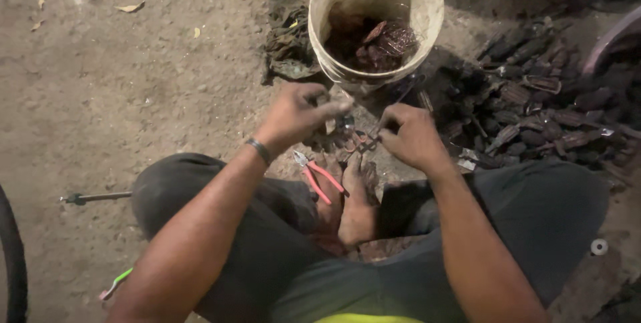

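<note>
I sit cross-legged on dirt ground. My left hand [297,114] pinches a small metal part [342,120] between thumb and fingers. Just to its right, my right hand [412,136] is closed around a thin tool [368,141] whose tip meets that part. Red-handled pliers [320,177] lie loose near my bare feet [354,206], below the left hand. Directly beyond both hands stands a dirty white bucket [427,9] with dark reddish scrap and wire [377,44] inside.
A heap of dark scrap pieces [534,106] spreads to the right of the bucket. A crumpled dark rag [287,32] lies left of it. A metal rod [97,197] and a green-handled tool [117,283] lie at my left; a curved dark rim [13,256] sits at the far left.
</note>
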Demonstrator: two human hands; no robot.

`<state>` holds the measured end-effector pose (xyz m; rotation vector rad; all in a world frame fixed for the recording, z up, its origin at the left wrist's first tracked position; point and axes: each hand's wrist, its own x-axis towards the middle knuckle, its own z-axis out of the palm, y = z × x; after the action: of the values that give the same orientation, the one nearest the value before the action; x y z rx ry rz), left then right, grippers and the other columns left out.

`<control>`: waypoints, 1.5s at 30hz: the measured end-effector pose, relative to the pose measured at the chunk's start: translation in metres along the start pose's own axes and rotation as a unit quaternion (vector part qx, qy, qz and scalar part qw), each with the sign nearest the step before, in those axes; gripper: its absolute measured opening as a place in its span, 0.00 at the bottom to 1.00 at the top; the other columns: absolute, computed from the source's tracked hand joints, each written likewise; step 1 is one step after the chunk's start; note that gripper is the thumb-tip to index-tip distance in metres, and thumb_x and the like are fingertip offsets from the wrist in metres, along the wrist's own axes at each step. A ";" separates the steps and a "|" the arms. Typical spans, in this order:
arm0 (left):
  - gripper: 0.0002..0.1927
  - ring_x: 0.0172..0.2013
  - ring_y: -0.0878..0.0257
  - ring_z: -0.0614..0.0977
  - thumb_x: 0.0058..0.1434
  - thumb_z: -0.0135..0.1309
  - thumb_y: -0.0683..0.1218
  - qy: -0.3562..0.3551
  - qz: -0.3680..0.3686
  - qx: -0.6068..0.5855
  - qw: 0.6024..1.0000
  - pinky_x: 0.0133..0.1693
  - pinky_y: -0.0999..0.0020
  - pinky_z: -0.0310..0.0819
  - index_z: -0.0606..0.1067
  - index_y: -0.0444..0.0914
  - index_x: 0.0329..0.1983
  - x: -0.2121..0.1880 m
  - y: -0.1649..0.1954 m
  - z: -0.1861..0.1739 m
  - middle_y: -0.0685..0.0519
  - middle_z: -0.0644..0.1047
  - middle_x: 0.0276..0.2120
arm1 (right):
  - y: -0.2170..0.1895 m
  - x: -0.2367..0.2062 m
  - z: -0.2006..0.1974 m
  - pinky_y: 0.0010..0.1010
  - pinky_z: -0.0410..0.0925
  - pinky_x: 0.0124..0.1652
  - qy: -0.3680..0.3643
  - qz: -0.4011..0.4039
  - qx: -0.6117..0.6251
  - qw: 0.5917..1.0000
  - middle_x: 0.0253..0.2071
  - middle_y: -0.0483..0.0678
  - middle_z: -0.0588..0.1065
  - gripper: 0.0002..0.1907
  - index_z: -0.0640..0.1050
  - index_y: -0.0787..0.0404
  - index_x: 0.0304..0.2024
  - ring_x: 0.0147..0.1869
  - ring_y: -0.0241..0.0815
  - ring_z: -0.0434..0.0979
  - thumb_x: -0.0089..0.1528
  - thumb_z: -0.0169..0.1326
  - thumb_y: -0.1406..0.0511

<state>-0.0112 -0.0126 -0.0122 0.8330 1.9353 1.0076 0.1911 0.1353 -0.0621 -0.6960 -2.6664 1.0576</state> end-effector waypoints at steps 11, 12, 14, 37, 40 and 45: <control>0.18 0.24 0.74 0.76 0.58 0.66 0.55 -0.077 0.061 -0.039 0.994 0.25 0.72 0.71 0.83 0.35 0.33 0.002 -0.004 0.000 0.58 0.79 0.22 | -0.009 -0.004 0.022 0.27 0.73 0.40 -0.059 0.091 0.420 0.901 0.38 0.47 0.78 0.09 0.79 0.69 0.45 0.40 0.32 0.77 0.64 0.53 0.73; 0.18 0.23 0.74 0.76 0.58 0.66 0.55 -0.075 0.047 -0.024 0.996 0.24 0.72 0.71 0.82 0.35 0.33 0.001 -0.002 0.000 0.57 0.78 0.21 | -0.010 -0.003 0.022 0.26 0.73 0.39 -0.055 0.109 0.457 0.881 0.36 0.46 0.77 0.07 0.79 0.68 0.43 0.39 0.31 0.77 0.65 0.52 0.73; 0.18 0.21 0.73 0.75 0.58 0.64 0.56 -0.068 0.018 0.008 0.997 0.23 0.72 0.71 0.81 0.35 0.32 0.001 0.000 0.001 0.57 0.77 0.19 | -0.012 -0.004 0.021 0.27 0.70 0.34 -0.016 0.180 0.473 0.862 0.32 0.45 0.77 0.04 0.77 0.65 0.40 0.33 0.34 0.76 0.64 0.53 0.71; 0.18 0.18 0.70 0.77 0.59 0.65 0.56 0.004 -0.013 -0.012 1.000 0.19 0.70 0.72 0.80 0.36 0.30 0.001 0.007 -0.004 0.56 0.76 0.18 | -0.004 0.002 -0.011 0.35 0.72 0.37 -0.015 0.085 0.044 0.995 0.32 0.54 0.80 0.09 0.80 0.67 0.35 0.34 0.45 0.82 0.57 0.63 0.67; 0.17 0.18 0.71 0.78 0.59 0.65 0.55 -0.027 -0.009 -0.034 0.999 0.19 0.72 0.73 0.80 0.35 0.30 -0.003 0.008 0.001 0.55 0.77 0.18 | -0.001 0.005 -0.004 0.38 0.73 0.44 0.011 0.026 0.011 1.000 0.38 0.57 0.80 0.12 0.81 0.67 0.39 0.41 0.52 0.82 0.55 0.62 0.67; 0.16 0.19 0.70 0.79 0.59 0.63 0.54 -0.058 -0.067 -0.092 0.992 0.20 0.70 0.74 0.80 0.35 0.34 -0.003 0.013 -0.003 0.56 0.78 0.20 | -0.020 -0.008 0.011 0.29 0.71 0.47 -0.041 -0.010 0.261 0.964 0.45 0.52 0.80 0.24 0.75 0.69 0.57 0.46 0.36 0.78 0.59 0.59 0.67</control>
<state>-0.0100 -0.0100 0.0011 0.6346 1.7462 1.0171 0.1873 0.1116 -0.0562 -0.5207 -2.2820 1.7172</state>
